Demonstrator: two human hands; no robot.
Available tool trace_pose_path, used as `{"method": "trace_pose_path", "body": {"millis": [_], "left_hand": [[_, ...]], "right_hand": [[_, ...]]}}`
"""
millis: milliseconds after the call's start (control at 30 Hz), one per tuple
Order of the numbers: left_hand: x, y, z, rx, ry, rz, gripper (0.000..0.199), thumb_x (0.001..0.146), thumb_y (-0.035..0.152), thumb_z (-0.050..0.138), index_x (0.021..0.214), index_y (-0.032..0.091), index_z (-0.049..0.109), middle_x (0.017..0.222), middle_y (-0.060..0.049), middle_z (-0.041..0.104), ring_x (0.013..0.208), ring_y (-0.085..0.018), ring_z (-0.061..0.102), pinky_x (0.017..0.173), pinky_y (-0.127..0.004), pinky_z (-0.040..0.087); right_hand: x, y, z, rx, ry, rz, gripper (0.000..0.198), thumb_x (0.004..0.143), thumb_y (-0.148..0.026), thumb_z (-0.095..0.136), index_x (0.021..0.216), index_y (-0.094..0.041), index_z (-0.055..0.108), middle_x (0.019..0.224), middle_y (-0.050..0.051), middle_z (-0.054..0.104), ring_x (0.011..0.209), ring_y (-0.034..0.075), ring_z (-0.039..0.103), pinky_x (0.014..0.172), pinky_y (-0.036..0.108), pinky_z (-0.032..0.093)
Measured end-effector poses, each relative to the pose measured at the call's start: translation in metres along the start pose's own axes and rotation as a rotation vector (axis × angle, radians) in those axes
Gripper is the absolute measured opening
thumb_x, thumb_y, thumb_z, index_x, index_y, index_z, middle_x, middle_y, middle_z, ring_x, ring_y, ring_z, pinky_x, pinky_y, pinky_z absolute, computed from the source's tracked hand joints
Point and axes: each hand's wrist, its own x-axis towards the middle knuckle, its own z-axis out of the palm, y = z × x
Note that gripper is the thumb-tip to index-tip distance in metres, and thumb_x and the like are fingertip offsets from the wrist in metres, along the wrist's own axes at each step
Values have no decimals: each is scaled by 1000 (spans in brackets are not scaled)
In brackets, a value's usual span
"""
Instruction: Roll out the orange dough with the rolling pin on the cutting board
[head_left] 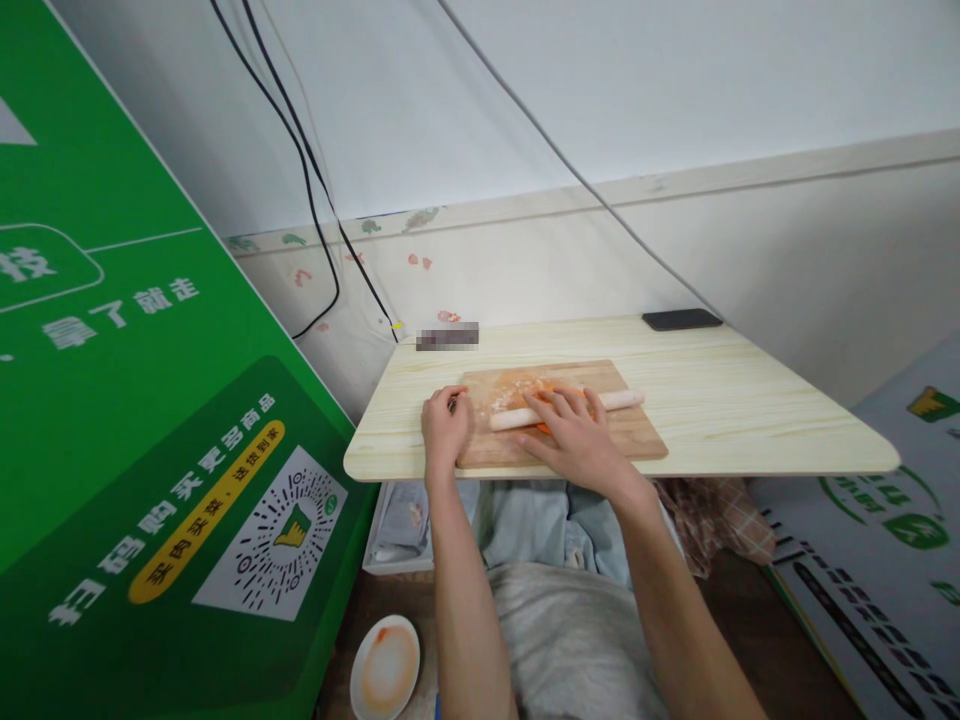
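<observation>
A wooden cutting board (637, 440), dusted with flour, lies near the front edge of the table. Across it rests a pale rolling pin (624, 400), slightly slanted. Some flat orange dough (551, 390) shows under and around the pin, partly covered by my right hand. My right hand (574, 432) lies on the pin with fingers stretched and spread, not wrapped round it. At the board's left edge, my left hand (448, 425) is closed with curled fingers, gripping that edge.
The light wood-grain table (750, 420) stands against the wall. A black phone (681, 319) lies at its back right, and a blurred dark object (448, 337) at its back left. Below left is a white plate (385, 668) with orange smears. A green panel (150, 400) rises at left.
</observation>
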Motion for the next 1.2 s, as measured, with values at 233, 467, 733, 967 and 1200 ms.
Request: {"method": "trace_pose_path", "body": {"millis": [233,467,733,967,1200], "left_hand": [[0,0,0,-5,-4,2,25,100,25,59,108,22,83,116,-10,85,108,-26,77,106,-42,61],[0,0,0,3,-1,0,25,101,25,59,108,21,83,115,-11,85,107,-27,77,105,-42,60],[0,-1,0,-15,10,17,26,101,25,59,107,20,83,114,-12,85,106,-28,78,103,-44,60],[0,-2,0,-7,9,9,26,101,26,58,108,21,83,114,-11,85,106,-28,77,103,-43,60],[0,-4,1,-18,8,17,25,100,26,59,108,21,83,114,-12,85,106,-28,77,104,-45,60]], "right_hand": [[14,-7,12,-16,102,59,58,113,-54,57,163,-25,63,166,17,64,157,36,50,137,64,19],[1,-12,-7,-30,-70,87,68,114,-60,56,172,-26,54,174,17,56,167,38,41,139,64,18],[-7,-18,-23,-30,-111,79,67,115,-62,52,172,-25,55,176,17,54,169,40,39,138,66,22],[-2,-7,-4,-35,-34,40,70,114,-65,50,172,-28,54,176,17,54,169,40,39,137,66,20],[17,-9,15,-34,96,65,61,112,-58,57,165,-27,62,175,16,56,167,39,39,137,64,18]]}}
